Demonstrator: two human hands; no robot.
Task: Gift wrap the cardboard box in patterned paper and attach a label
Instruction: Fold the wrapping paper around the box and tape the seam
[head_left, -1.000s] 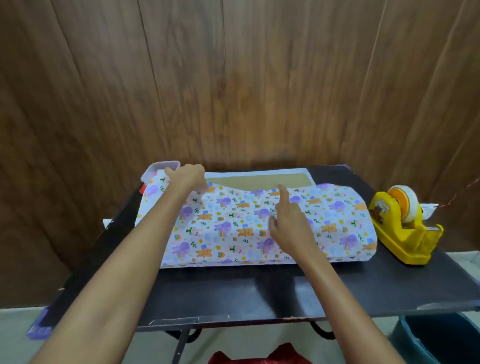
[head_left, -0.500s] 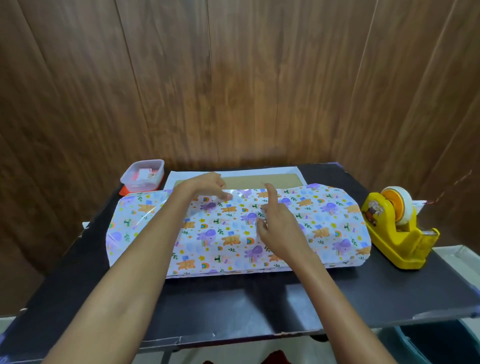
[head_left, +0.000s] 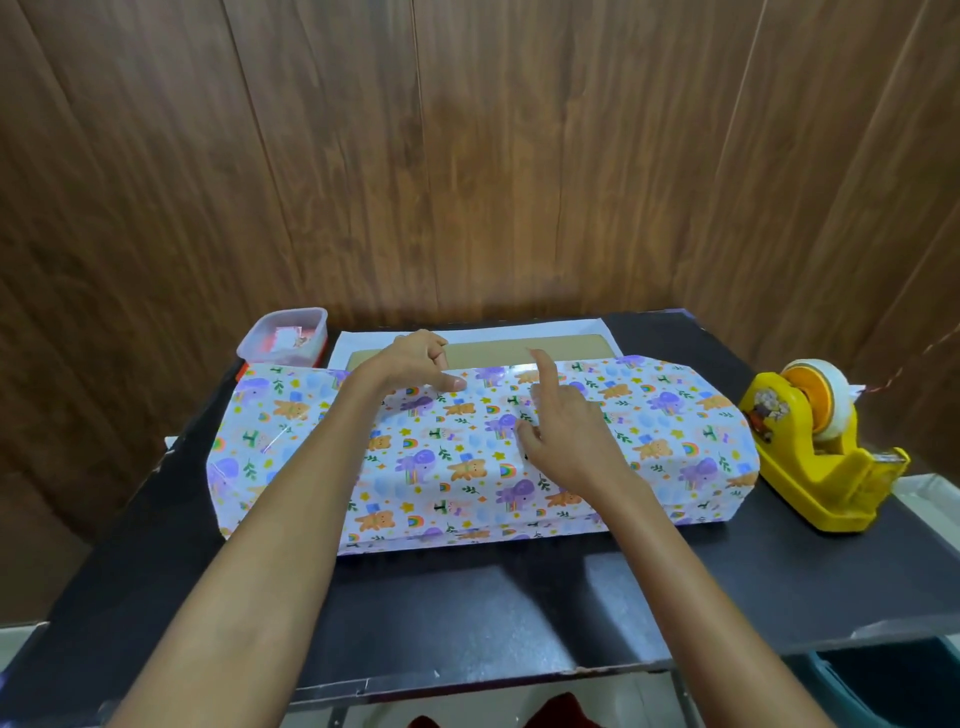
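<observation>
Patterned paper (head_left: 457, 467) with purple and orange animals is folded over the cardboard box, which lies on the black table (head_left: 519, 613). A brown strip of the box (head_left: 519, 345) shows past the paper's far edge, with the paper's white underside (head_left: 467, 332) behind it. My left hand (head_left: 415, 364) pinches that far edge near the middle, thumb on top. My right hand (head_left: 561, 436) rests on the paper over the box, index finger raised and the other fingers loosely bent.
A yellow tape dispenser (head_left: 810, 447) stands at the right of the table. A clear lidded tub (head_left: 283, 338) with small cards is at the back left. A blue bin (head_left: 893, 691) sits below the table's right corner. Wood panelling rises behind.
My left hand has slid from the paper's far left corner toward the middle of the far edge. My right hand has stayed on the paper.
</observation>
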